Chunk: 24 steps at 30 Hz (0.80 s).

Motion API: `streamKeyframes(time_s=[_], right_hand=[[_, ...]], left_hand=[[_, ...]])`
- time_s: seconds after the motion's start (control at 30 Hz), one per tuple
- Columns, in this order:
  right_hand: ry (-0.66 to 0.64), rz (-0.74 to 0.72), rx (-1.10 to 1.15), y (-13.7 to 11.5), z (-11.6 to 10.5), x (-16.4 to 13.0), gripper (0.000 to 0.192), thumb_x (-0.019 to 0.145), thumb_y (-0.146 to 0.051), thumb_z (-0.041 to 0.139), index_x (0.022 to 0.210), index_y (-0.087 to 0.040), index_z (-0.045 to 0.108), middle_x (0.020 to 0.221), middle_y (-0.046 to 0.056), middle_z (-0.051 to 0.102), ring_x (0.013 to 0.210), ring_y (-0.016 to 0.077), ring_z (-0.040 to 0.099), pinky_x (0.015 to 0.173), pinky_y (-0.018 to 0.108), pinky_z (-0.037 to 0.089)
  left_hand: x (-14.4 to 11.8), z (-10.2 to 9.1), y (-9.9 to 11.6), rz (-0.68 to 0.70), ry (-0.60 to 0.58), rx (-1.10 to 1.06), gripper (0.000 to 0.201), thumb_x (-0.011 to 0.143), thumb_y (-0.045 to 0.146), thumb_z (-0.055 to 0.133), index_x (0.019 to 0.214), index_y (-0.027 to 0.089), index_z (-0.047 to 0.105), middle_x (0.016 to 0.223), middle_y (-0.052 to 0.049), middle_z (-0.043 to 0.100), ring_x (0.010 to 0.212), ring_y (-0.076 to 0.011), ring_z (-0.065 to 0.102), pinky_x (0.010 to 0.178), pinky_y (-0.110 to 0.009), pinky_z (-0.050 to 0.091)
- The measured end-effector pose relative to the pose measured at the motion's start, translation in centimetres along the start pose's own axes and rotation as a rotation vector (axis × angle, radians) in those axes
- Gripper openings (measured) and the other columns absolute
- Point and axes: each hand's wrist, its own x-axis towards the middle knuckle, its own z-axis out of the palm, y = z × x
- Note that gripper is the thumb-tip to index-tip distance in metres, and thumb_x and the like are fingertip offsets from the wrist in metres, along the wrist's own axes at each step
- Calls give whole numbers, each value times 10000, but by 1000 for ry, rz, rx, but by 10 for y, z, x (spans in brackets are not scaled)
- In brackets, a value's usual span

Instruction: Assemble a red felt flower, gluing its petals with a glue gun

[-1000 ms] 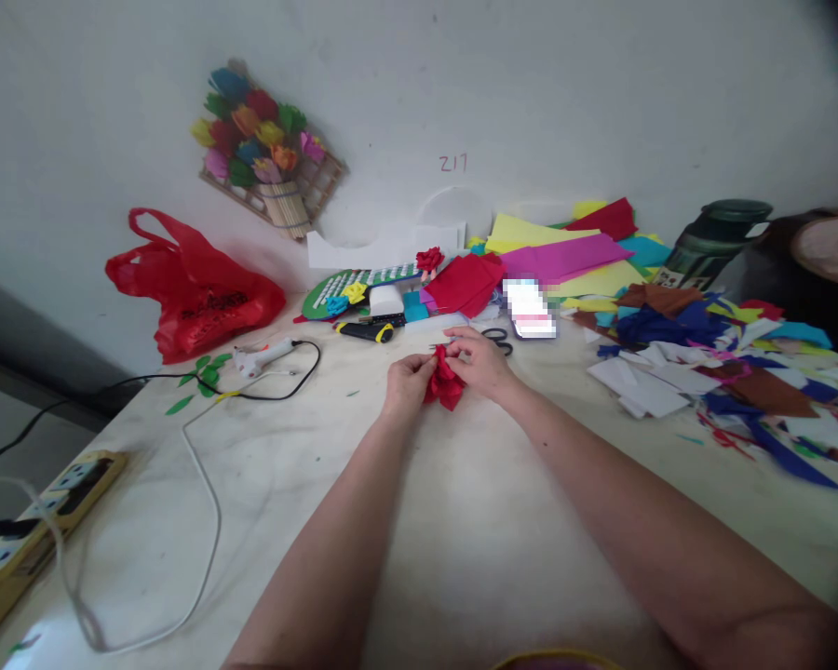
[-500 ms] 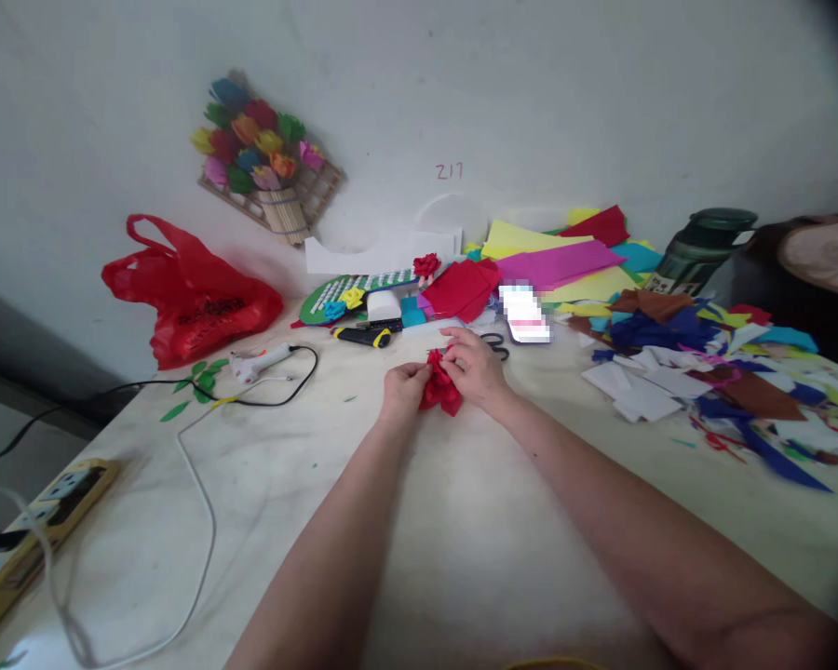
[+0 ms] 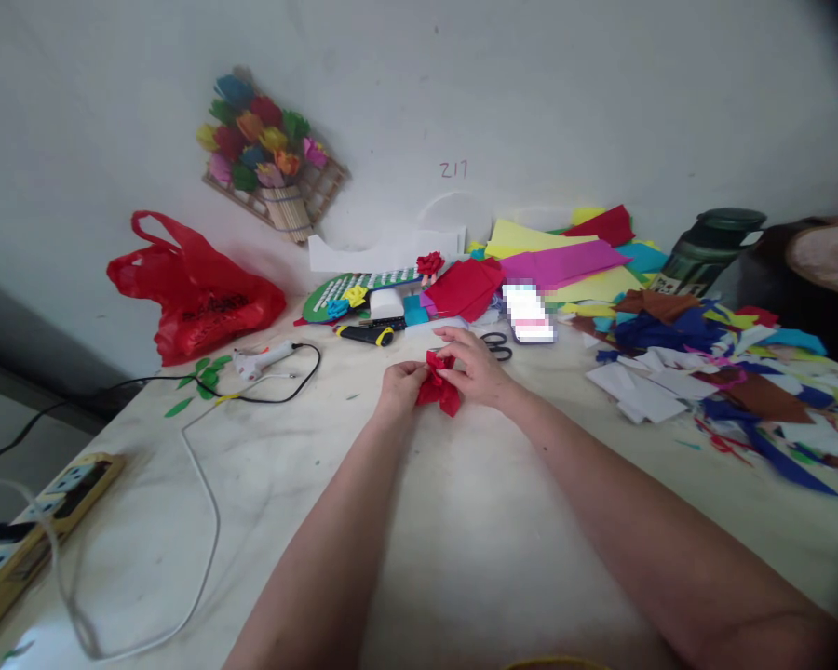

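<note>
Red crepe paper, bunched into a small flower (image 3: 439,383), sits pinched between both hands just above the pale desk (image 3: 419,521). The left hand (image 3: 399,383) grips its lower side, and the right hand (image 3: 476,365) closes its fingers on the top petals. It looks like the shaping stage; the next move probably calls for a firm hold underneath while petals are teased outward. Scissors (image 3: 497,342) lie just beyond the right hand.

Pale wall (image 3: 601,84) behind, scuffed, w/ "217" (image 3: 453,169) written in red. Paper-flower plaque (image 3: 272,158) leans on it. Cream table (image 3: 475,540), marbled, fills the fg. Grey floor (image 3: 14,437) at left, below a dark skirting strip. Light is soft, even, no hard shadows.
</note>
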Motion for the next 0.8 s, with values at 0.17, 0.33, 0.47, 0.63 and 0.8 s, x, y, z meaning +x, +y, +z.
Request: streamKeyframes(time_s=[0.17, 0.33, 0.47, 0.63, 0.8], right_hand=[[-11, -31, -82, 4, 4, 0, 88, 726, -123, 587, 756, -191, 633, 1268, 117, 580, 1076, 274, 570, 897, 487, 461], [-11, -9, -105, 8, 4, 1, 95, 739, -123, 584, 712, -188, 647, 1227, 111, 610, 1047, 265, 586, 882, 474, 478], [-12, -19, -125, 6, 4, 2, 143, 731, -85, 564, 686, -187, 654, 1204, 105, 624, 1066, 270, 580, 891, 477, 469], [-10, -75, -104, -1, 3, 2, 209, 729, -42, 521, 719, -186, 672, 1225, 103, 614, 1087, 254, 573, 913, 470, 450], [-94, -67, -123, 0, 4, 2, 227, 721, -41, 534, 745, -212, 683, 1308, 66, 573, 1138, 259, 546, 928, 494, 429]], left_hand=[[3, -1, -3, 50, 48, 96, 265, 552, 343, 731, 676, 118, 664, 556, -31, 613, 474, -114, 524, 486, -236, 378], [5, -2, -5, 86, 75, 121, 249, 564, 349, 724, 669, 132, 661, 551, -23, 610, 488, -122, 523, 488, -235, 372], [3, -1, -2, 71, 81, 81, 274, 546, 371, 743, 639, 131, 648, 545, -19, 596, 491, -113, 505, 493, -233, 362], [-4, 1, 3, 8, -34, 7, 391, 524, 470, 773, 564, 127, 589, 467, 3, 501, 427, -83, 416, 442, -229, 289], [-2, -1, 0, 54, 4, 96, 449, 523, 533, 773, 544, 135, 565, 449, 10, 481, 417, -77, 396, 434, -225, 264]])
